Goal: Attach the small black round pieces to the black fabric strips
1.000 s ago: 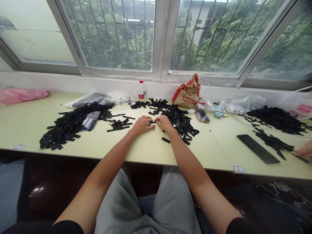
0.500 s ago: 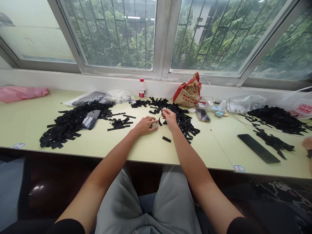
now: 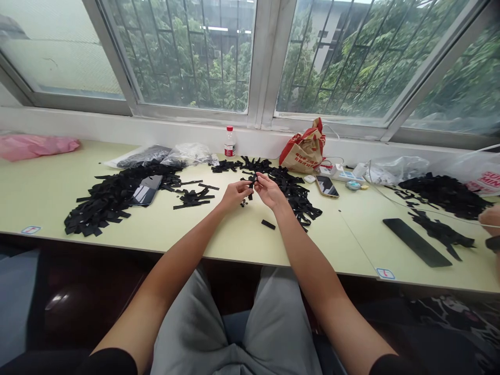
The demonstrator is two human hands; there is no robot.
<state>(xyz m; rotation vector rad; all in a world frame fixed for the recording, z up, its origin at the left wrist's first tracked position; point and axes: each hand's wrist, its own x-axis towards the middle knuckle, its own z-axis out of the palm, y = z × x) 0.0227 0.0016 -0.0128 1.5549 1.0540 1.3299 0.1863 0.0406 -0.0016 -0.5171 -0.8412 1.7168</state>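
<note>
My right hand point(image 3: 271, 192) pinches a narrow black fabric strip point(image 3: 251, 190) between thumb and fingers, just above the table. Close beside it, my left hand point(image 3: 234, 194) has its fingertips closed together against the same strip. Whatever small thing the left fingers hold is too small to make out. On the table below the fingertips lie several tiny dark pieces point(image 3: 243, 203). A heap of black strips point(image 3: 299, 200) curves behind and to the right of my right hand. One single black strip point(image 3: 268, 224) lies flat in front of my hands.
To the left are a larger strip heap point(image 3: 105, 200), a phone-like dark slab point(image 3: 146, 191) and a few loose strips point(image 3: 193, 198). Behind stand a bottle point(image 3: 229, 143) and paper bag point(image 3: 302, 148). A phone point(image 3: 327, 186) lies right. Another person's hand point(image 3: 490, 219) shows at the right edge.
My left hand has lifted from the tiny pieces on the table and met my right hand at the strip. Its spread fingers have closed. The view has shifted slightly.
</note>
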